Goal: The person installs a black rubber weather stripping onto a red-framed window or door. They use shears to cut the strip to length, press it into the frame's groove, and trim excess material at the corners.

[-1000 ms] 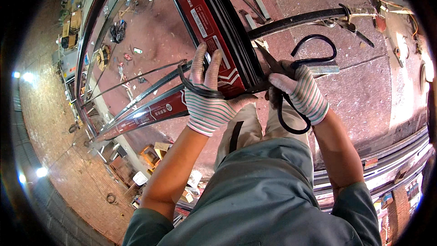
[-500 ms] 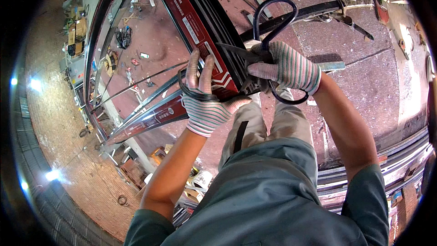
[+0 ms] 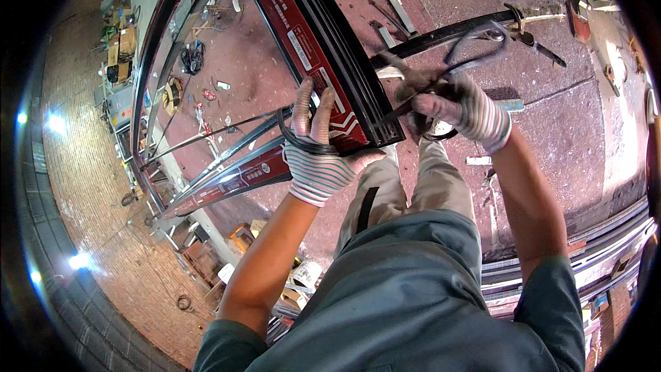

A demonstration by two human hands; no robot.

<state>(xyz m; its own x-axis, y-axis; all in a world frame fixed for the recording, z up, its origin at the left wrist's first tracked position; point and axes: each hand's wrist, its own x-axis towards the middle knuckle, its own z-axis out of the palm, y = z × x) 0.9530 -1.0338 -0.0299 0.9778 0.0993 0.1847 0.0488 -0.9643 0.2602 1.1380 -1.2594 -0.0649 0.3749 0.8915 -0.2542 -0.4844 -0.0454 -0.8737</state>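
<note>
My left hand (image 3: 321,151), in a striped knit glove, lies on the corner end of a dark metal frame profile (image 3: 289,27) covered with red printed film. Two fingers stretch up along the film, and a thin black rubber strip (image 3: 303,142) passes around the fingers in this hand. To the right of the profile end, my gloved right hand (image 3: 468,107) is closed on a pair of scissors (image 3: 418,83) with big dark loop handles. Motion blurs the scissors, so how far the blades are apart cannot be made out.
A second red-filmed bar (image 3: 241,178) runs off to the lower left, joining a large curved-looking frame. Behind my right hand a dark bar (image 3: 454,34) extends right. Cables (image 3: 193,56) and scraps lie on the reddish floor; long profiles (image 3: 551,272) are stacked at lower right.
My right hand has moved right, drawing the scissors away from the profile end and tilting their handles rightward. The left hand keeps its place on the frame, apart from a slight shift.
</note>
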